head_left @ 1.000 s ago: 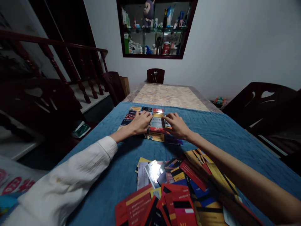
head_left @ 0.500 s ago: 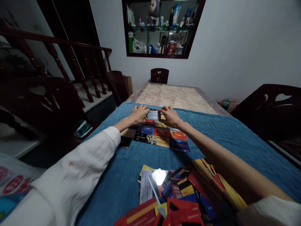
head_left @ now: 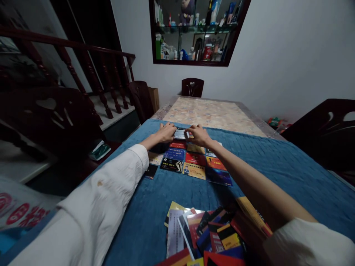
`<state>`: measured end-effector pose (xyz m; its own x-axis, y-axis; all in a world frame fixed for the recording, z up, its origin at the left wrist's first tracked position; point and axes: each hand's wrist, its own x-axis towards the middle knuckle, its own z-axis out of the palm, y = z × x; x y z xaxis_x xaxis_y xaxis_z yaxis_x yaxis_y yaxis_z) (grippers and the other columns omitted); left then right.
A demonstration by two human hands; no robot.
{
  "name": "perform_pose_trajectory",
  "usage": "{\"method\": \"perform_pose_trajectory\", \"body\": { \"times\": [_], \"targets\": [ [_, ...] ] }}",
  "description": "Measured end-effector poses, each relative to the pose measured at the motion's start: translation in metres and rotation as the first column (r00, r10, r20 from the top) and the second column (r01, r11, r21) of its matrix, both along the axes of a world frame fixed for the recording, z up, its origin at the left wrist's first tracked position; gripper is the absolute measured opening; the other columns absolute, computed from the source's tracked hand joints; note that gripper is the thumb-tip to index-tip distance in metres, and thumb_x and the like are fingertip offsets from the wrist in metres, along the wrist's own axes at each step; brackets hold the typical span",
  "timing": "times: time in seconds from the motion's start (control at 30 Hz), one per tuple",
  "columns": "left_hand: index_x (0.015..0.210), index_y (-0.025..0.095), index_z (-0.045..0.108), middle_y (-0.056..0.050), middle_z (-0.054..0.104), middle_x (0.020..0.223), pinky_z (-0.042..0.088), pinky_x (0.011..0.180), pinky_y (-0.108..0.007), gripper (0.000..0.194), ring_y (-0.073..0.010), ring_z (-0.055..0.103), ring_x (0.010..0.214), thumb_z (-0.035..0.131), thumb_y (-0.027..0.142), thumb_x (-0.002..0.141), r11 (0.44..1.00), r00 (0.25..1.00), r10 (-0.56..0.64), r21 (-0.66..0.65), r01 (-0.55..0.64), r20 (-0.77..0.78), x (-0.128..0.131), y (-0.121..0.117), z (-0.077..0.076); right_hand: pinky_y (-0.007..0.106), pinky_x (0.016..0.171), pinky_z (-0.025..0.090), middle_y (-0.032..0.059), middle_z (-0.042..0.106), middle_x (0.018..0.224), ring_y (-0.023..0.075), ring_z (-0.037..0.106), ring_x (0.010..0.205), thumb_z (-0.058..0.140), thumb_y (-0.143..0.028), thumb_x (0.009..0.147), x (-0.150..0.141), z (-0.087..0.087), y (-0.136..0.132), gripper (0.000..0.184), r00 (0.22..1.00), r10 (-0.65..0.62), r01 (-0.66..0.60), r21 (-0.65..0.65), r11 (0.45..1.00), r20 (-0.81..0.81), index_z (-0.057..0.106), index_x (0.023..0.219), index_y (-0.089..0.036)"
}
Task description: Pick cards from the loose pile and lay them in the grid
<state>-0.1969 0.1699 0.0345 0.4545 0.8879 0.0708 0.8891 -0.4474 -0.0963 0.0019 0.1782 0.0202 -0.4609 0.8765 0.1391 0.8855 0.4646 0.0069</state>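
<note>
At the far end of rows of plastic cards, a pale silver card (head_left: 180, 134) lies between my two hands. My left hand (head_left: 165, 133) has its fingers curled at the card's left edge. From the other side, the bent thumb and fingers of my right hand (head_left: 199, 135) grip its right edge. Nearer to me, the rows hold a blue card (head_left: 174, 153), a red card (head_left: 195, 159), a black card (head_left: 171, 164) and a gold VIP card (head_left: 194, 171), among several others. My wrists and forearms cover part of the outer cards.
A loose heap of cards (head_left: 205, 231) lies close to me, partly under my right arm. A blue cloth (head_left: 257, 162) covers the near part of the table (head_left: 210, 111). Dark wooden chairs (head_left: 192, 87) stand around it, and a plastic bag (head_left: 24, 207) is at the left.
My view has shifted slightly, so the card rows and the heap appear lower. Both hands stay at the silver card, which sits about the same in the far row.
</note>
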Motion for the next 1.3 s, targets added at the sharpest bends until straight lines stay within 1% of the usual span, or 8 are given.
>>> {"method": "perform_pose_trajectory", "body": {
  "times": [0.1, 0.3, 0.47, 0.63, 0.8, 1.0, 1.3],
  "targets": [
    [0.108, 0.016, 0.065, -0.015, 0.059, 0.124, 0.041, 0.097, -0.049, 0.027, -0.0343, 0.047, 0.121, 0.059, 0.019, 0.082, 1.000, 1.000, -0.003, -0.006, 0.003, 0.009, -0.001, 0.009, -0.007, 0.043, 0.084, 0.044, 0.0112, 0.059, 0.133, 0.0349, 0.046, 0.118, 0.063, -0.031, 0.086, -0.002, -0.002, 0.004, 0.043, 1.000, -0.002, 0.002, -0.013, 1.000, 0.004, 0.065, 0.129, -0.032],
    [0.099, 0.016, 0.067, -0.015, 0.062, 0.120, 0.039, 0.097, -0.050, 0.021, -0.0359, 0.048, 0.120, 0.062, 0.017, 0.079, 1.000, 0.997, -0.008, -0.027, 0.010, 0.077, -0.005, 0.023, -0.018, 0.042, 0.083, 0.044, 0.0108, 0.059, 0.135, 0.0354, 0.045, 0.119, 0.058, -0.035, 0.088, -0.005, -0.010, 0.013, 0.038, 1.000, -0.011, 0.012, -0.038, 0.999, 0.008, 0.067, 0.125, -0.031],
    [0.096, 0.017, 0.066, -0.015, 0.062, 0.122, 0.039, 0.097, -0.055, 0.019, -0.0364, 0.046, 0.120, 0.060, 0.016, 0.079, 0.999, 0.999, 0.000, -0.044, 0.002, 0.053, -0.005, 0.032, -0.024, 0.041, 0.083, 0.042, 0.0087, 0.060, 0.135, 0.0349, 0.046, 0.119, 0.057, -0.035, 0.088, -0.006, -0.016, 0.022, 0.036, 1.000, -0.019, 0.020, -0.062, 0.998, 0.018, 0.069, 0.121, -0.033],
    [0.096, 0.017, 0.067, -0.015, 0.062, 0.120, 0.040, 0.097, -0.057, 0.019, -0.0364, 0.046, 0.121, 0.059, 0.017, 0.079, 0.998, 1.000, 0.002, -0.067, 0.000, 0.027, -0.003, 0.037, -0.027, 0.041, 0.084, 0.041, 0.0093, 0.062, 0.133, 0.0345, 0.046, 0.119, 0.056, -0.037, 0.088, -0.005, -0.020, 0.028, 0.036, 1.000, -0.013, 0.015, -0.074, 0.997, 0.028, 0.070, 0.121, -0.032],
    [0.094, 0.016, 0.068, -0.016, 0.062, 0.120, 0.040, 0.097, -0.058, 0.019, -0.0368, 0.046, 0.121, 0.057, 0.015, 0.079, 0.997, 1.000, -0.010, -0.081, 0.012, 0.018, -0.002, 0.037, -0.028, 0.041, 0.084, 0.040, 0.0087, 0.064, 0.132, 0.0344, 0.047, 0.119, 0.055, -0.038, 0.088, -0.004, -0.024, 0.030, 0.037, 0.999, -0.015, 0.018, -0.080, 0.997, 0.036, 0.070, 0.121, -0.032],
    [0.094, 0.017, 0.070, -0.015, 0.062, 0.118, 0.038, 0.098, -0.060, 0.022, -0.0371, 0.046, 0.121, 0.055, 0.015, 0.079, 0.996, 1.000, -0.020, -0.091, 0.021, 0.016, -0.003, 0.040, -0.031, 0.040, 0.083, 0.041, 0.0076, 0.065, 0.130, 0.0344, 0.049, 0.118, 0.054, -0.038, 0.089, -0.005, -0.026, 0.030, 0.035, 0.999, -0.015, 0.019, -0.082, 0.996, 0.053, 0.072, 0.119, -0.033],
    [0.091, 0.019, 0.070, -0.014, 0.062, 0.116, 0.037, 0.097, -0.059, 0.018, -0.0366, 0.044, 0.120, 0.057, 0.016, 0.078, 0.996, 0.999, -0.017, -0.091, 0.021, 0.040, -0.004, 0.044, -0.035, 0.043, 0.085, 0.042, 0.0091, 0.066, 0.129, 0.0358, 0.047, 0.120, 0.054, -0.040, 0.090, -0.006, -0.024, 0.029, 0.039, 0.997, -0.013, 0.019, -0.087, 0.996, 0.073, 0.068, 0.126, -0.034]
  ]
}}
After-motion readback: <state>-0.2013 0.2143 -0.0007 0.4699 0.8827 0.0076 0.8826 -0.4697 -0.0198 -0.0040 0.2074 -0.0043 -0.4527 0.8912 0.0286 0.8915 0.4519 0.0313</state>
